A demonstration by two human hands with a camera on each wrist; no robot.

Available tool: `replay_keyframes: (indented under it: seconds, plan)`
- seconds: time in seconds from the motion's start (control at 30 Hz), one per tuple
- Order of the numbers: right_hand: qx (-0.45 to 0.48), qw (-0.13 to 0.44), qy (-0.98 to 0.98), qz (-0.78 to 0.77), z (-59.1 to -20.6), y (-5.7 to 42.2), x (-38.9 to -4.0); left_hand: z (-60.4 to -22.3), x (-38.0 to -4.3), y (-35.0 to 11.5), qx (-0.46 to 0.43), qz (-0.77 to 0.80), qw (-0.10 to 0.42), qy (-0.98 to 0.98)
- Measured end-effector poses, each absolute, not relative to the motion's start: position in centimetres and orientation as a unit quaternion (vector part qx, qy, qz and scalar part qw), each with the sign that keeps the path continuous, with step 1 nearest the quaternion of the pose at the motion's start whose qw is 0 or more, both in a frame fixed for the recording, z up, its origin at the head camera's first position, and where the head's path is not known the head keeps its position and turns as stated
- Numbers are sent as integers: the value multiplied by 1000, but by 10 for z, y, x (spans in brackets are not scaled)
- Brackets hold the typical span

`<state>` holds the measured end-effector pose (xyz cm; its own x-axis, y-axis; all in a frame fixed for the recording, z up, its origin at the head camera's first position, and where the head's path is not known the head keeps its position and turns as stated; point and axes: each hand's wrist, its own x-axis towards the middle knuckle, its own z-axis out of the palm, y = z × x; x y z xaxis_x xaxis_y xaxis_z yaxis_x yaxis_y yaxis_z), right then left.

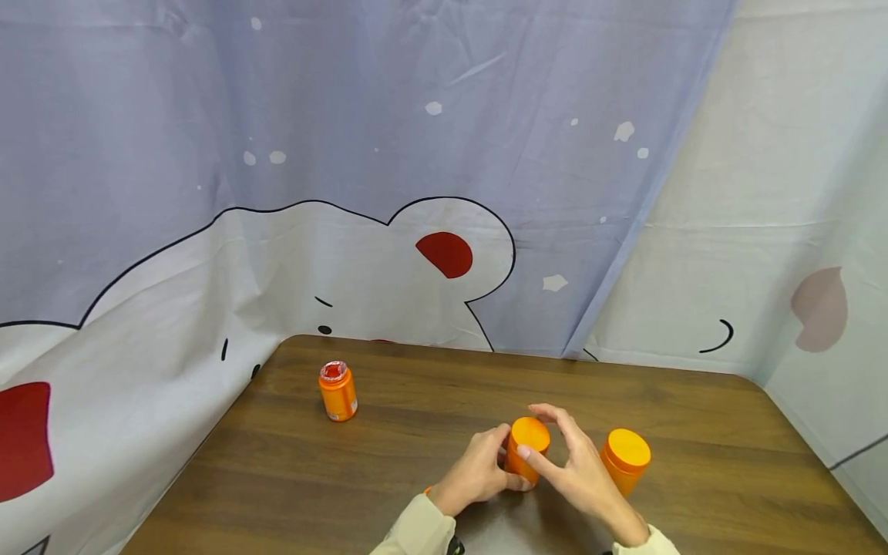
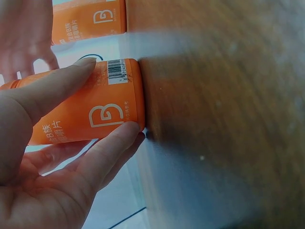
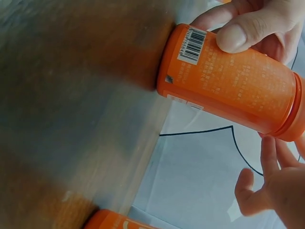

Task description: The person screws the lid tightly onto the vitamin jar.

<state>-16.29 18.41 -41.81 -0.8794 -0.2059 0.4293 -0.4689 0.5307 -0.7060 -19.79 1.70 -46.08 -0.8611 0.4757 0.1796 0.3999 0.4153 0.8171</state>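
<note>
An orange plastic pill bottle with a round orange cap stands upright on the brown wooden table. My left hand grips its body low down, thumb on one side and fingers on the other. The left wrist view shows the printed label and barcode beside that thumb. From the right, my right hand spans the cap, thumb at its near edge and index finger round the far side. Its other fingers show near the bottle's neck in the right wrist view.
A second capped orange bottle stands just right of my right hand, partly behind it. Farther back at the left is an uncapped orange bottle with torn foil round its mouth. A small orange piece peeks out by my left wrist. A printed curtain hangs behind.
</note>
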Motion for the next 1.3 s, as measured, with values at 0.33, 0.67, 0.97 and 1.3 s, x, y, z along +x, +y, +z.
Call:
replay_keyframes:
  seconds: [0.33, 0.67, 0.97, 1.3]
  plan:
    - [217, 155, -846, 461, -418, 184, -161, -461, -197, 18, 260, 462, 38, 847]
    - [191, 161, -847, 469, -429, 184, -166, -461, -196, 18, 251, 471, 47, 844]
    - [182, 169, -856, 454, -434, 186, -170, -460, -197, 18, 251, 452, 30, 855]
    - [233, 156, -839, 467, -431, 191, -171, -460, -197, 18, 255, 464, 36, 848]
